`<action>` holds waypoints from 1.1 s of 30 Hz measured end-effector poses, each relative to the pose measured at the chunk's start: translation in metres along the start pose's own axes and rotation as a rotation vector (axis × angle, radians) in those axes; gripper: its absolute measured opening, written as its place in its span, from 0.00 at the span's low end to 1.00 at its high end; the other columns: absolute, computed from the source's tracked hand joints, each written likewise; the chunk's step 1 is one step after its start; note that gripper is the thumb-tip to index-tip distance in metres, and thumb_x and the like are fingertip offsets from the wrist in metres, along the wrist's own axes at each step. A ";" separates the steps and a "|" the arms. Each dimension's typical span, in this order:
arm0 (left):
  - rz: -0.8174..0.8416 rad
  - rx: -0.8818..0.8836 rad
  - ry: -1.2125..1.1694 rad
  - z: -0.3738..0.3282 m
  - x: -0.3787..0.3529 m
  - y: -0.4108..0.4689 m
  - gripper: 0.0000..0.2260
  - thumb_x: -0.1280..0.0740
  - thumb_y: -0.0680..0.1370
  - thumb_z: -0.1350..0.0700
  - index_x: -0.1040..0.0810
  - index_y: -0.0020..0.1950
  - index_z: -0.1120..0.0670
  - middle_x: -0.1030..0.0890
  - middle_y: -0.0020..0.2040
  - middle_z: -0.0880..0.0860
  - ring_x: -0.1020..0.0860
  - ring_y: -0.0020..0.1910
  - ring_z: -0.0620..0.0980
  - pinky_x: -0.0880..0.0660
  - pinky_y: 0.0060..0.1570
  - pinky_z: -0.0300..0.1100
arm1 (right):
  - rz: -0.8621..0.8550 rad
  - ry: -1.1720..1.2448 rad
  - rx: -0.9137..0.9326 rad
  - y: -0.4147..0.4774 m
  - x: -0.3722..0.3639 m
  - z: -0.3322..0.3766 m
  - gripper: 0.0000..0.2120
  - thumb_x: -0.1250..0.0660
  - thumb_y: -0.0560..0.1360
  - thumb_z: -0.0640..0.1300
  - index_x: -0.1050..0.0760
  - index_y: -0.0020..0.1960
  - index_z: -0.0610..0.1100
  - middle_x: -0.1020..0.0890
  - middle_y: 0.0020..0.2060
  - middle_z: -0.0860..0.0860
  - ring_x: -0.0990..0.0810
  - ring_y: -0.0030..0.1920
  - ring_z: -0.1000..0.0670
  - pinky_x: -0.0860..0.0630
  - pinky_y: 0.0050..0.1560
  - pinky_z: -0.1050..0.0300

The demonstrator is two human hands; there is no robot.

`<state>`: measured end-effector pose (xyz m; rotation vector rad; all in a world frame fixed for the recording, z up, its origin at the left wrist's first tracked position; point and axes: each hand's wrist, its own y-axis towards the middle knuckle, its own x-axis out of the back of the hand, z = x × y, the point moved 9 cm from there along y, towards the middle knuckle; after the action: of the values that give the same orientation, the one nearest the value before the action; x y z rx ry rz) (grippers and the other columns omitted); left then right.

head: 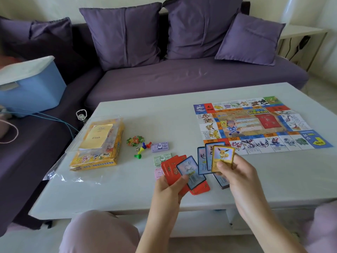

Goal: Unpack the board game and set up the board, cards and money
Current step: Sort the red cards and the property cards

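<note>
The game board (255, 125) lies unfolded on the right of the white table (127, 194). My left hand (169, 187) holds a fan of red cards (171, 165) with one blue-framed card (189, 170) on top. My right hand (235, 172) pinches a yellow-framed card (221, 156) with two blue-framed cards (204, 157) fanned behind it. More cards lie on the table under both hands. Purple money (160, 147), green money (161, 158) and pink money (158, 173) sit in stacks left of my hands.
The yellow game box (102, 154) with a booklet on it lies at the table's left, clear plastic wrap (73, 178) beside it. Coloured pawns (143, 148), dice and small tokens (135, 140) lie between box and money. A purple sofa and a blue bin (34, 90) stand behind.
</note>
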<state>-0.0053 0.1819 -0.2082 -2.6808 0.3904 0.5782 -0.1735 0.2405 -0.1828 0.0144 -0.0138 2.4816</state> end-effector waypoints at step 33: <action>-0.187 0.107 -0.015 -0.002 0.023 0.002 0.10 0.40 0.81 0.56 0.23 0.48 0.61 0.19 0.32 0.58 0.22 0.27 0.51 0.26 0.22 0.39 | 0.430 -1.430 0.012 0.023 -0.018 -0.021 0.27 0.38 0.78 0.52 0.45 0.74 0.55 0.33 0.61 0.46 0.27 0.57 0.46 0.28 0.49 0.56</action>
<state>0.0148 0.1751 -0.2172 -2.5728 0.1594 0.5060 -0.1735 0.2120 -0.2046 1.8894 -0.6414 2.2972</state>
